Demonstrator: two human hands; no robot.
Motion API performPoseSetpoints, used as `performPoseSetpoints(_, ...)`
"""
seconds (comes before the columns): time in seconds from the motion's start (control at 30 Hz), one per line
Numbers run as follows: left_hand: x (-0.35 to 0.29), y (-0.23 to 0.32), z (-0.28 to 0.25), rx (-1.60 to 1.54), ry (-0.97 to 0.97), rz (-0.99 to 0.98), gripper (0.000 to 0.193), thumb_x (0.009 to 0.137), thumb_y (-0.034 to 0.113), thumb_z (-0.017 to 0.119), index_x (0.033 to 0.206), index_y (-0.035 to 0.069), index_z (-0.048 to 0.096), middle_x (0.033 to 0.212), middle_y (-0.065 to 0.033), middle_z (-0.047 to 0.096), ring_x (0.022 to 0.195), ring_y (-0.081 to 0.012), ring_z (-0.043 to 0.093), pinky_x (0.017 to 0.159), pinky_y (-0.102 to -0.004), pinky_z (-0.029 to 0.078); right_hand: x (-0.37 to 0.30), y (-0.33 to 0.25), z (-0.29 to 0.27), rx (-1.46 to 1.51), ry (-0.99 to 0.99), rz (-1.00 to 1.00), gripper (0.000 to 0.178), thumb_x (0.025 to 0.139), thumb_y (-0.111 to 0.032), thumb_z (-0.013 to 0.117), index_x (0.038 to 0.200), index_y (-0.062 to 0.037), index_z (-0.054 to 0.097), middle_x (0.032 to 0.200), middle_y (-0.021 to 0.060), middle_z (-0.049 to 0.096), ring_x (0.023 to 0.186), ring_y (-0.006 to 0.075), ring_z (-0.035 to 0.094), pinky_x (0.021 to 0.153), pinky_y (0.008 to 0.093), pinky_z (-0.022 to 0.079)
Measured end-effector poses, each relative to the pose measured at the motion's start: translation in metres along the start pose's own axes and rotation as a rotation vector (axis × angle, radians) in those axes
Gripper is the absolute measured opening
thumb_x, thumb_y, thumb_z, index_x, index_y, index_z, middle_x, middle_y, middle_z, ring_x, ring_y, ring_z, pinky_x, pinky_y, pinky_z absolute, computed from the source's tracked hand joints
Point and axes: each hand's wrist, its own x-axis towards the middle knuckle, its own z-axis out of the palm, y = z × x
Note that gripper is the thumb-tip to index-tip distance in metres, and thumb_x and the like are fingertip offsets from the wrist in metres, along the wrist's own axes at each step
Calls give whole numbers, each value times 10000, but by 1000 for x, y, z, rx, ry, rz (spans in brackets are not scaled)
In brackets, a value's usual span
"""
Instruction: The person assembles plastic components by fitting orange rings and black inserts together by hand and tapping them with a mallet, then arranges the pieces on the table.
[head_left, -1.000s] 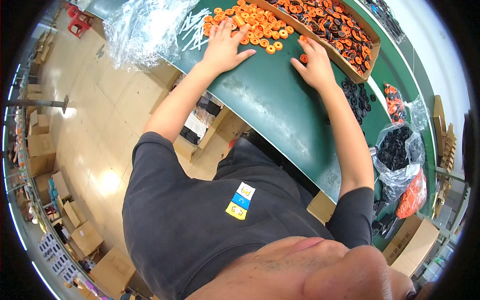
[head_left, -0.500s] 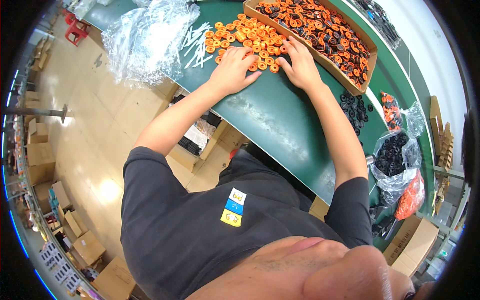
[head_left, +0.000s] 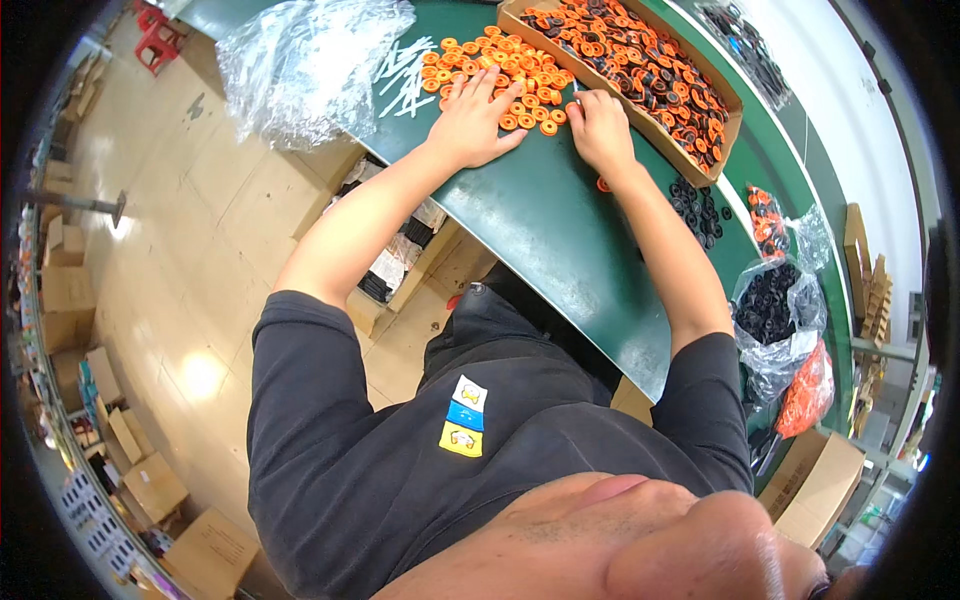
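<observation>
A spread of small orange wheels lies on the green table. My left hand rests over the near left part of it, fingers apart and touching several wheels. At the right edge of the spread is my right hand, its fingers curled and drawn together. A small pale tip shows by its index finger; what the fingers hold is too small to name. A single orange wheel lies beside my right wrist. White thin sticks are scattered to the left of the wheels.
A cardboard tray of orange and black wheels stands behind my right hand. Clear plastic wrap covers the table's left end. Loose black wheels and a bag of black parts lie beyond my right forearm. A carton stands at right.
My right hand's fingers have gone from outspread to curled together. My left hand has shifted onto the wheels with fingers stretched. An orange wheel now shows by my right wrist.
</observation>
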Motion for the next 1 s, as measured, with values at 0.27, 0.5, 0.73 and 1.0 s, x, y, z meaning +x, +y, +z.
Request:
performPoseSetpoints(0.27, -1, 11, -8, -44, 108, 19, 701, 866, 464, 669, 1469, 182, 449, 1485, -270, 396, 1380, -431, 403, 1179, -551, 264, 75, 14, 5, -282, -437, 59, 146, 847, -31, 589, 932, -13, 707, 994, 212, 721, 964, 359, 708, 830, 464, 565)
performPoseSetpoints(0.5, 0, 14, -4, 96, 201, -283, 795, 891, 570, 591, 1501, 104, 389, 1538, -294, 293, 1447, -496, 239, 1162, -661, 149, 79, 0, -16, -357, -609, 26, 182, 875, -57, 599, 1037, -22, 675, 1051, 204, 718, 1012, 353, 698, 869, 457, 560)
performPoseSetpoints(0.73, -5, 11, 2, 66, 44, -367, 829, 935, 622, 497, 1499, 28, 368, 1525, -317, 328, 1462, -447, 270, 1209, -575, 139, 87, -9, -30, -233, -499, -124, 142, 860, -50, 580, 984, -3, 628, 980, 214, 689, 946, 383, 678, 819, 494, 542)
performPoseSetpoints(1.0, -8, 14, -18, -141, 345, -33, 455, 807, 285, 741, 1182, 66, 602, 1315, -195, 501, 1307, -384, 446, 1143, -576, 295, 194, -81, 68, 98, -270, -579, 219, 836, -58, 590, 1044, -78, 658, 1010, 180, 617, 1003, 385, 627, 840, 477, 522)
